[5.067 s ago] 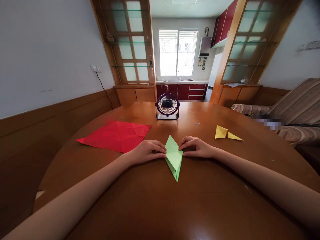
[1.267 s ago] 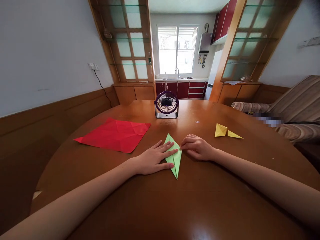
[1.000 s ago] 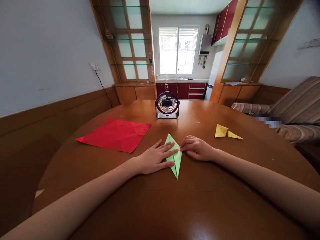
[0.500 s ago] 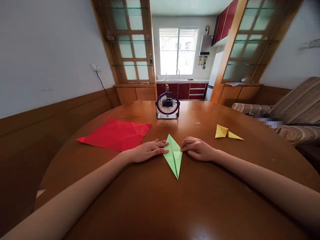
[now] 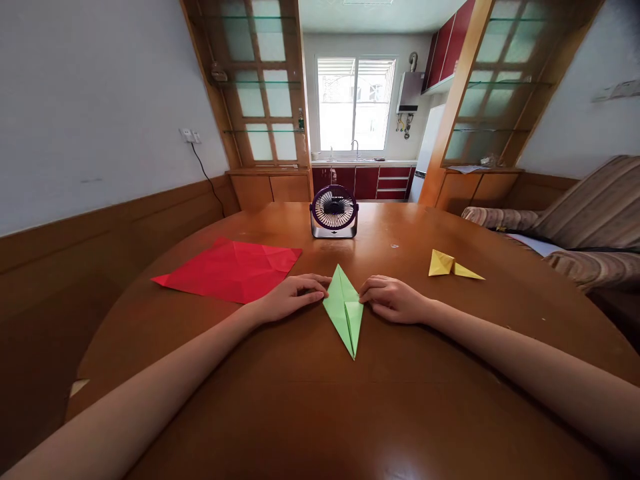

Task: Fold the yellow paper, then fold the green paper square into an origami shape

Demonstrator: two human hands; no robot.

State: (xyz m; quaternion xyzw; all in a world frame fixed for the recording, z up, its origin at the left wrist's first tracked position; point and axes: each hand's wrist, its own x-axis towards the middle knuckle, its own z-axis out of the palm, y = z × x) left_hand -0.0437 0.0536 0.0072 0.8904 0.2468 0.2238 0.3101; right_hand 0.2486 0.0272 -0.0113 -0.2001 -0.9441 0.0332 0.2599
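A green folded paper [image 5: 343, 307], shaped like a long kite with a centre crease, lies on the table between my hands. Its narrow point faces me. My left hand [image 5: 295, 295] is at the paper's left corner, its thumb and fingers drawn together at the edge. On the opposite side, the curled fingers of my right hand [image 5: 393, 299] pinch the right corner. The fingertips partly hide both corners.
A creased red paper sheet [image 5: 233, 270] lies left on the wooden table [image 5: 320, 420]. A small purple fan [image 5: 334, 210] stands behind the green paper. The yellow folded paper [image 5: 443, 263] sits at right, near a striped armchair [image 5: 590, 213].
My left hand has slid left, off the paper's top face to its left edge. My right hand has stayed at the right corner.
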